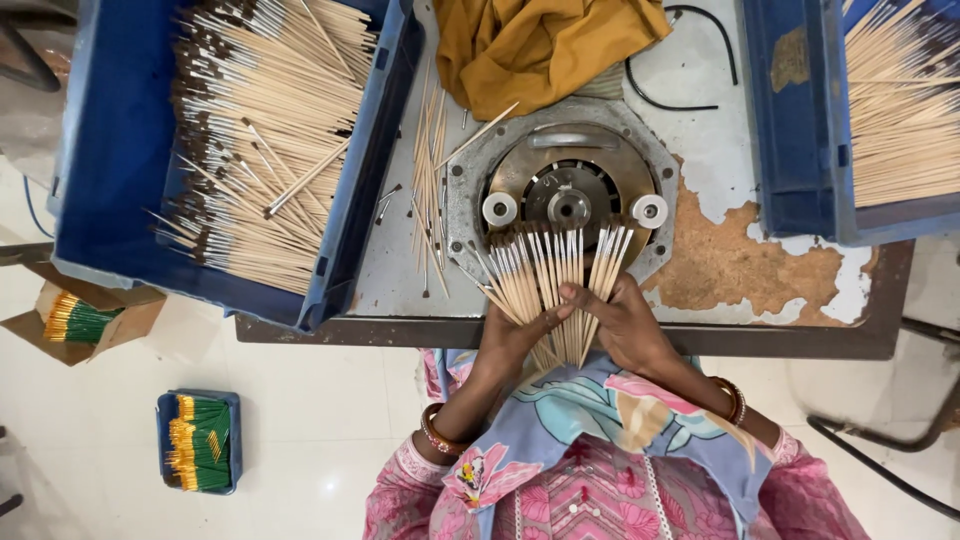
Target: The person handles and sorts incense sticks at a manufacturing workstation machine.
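Both my hands, left [510, 335] and right [625, 325], grip one stick fan [550, 275] at table's [720, 270] near edge; two rollers [499, 209] just beyond, two crates [110, 150] flank.

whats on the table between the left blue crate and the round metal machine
In the head view, a loose scatter of thin bamboo sticks lies on the worn tabletop between the left blue crate and the round metal machine.

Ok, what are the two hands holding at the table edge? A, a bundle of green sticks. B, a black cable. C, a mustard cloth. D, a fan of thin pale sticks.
D: the left hand and right hand together hold a spread fan of thin pale sticks in front of the round metal machine.
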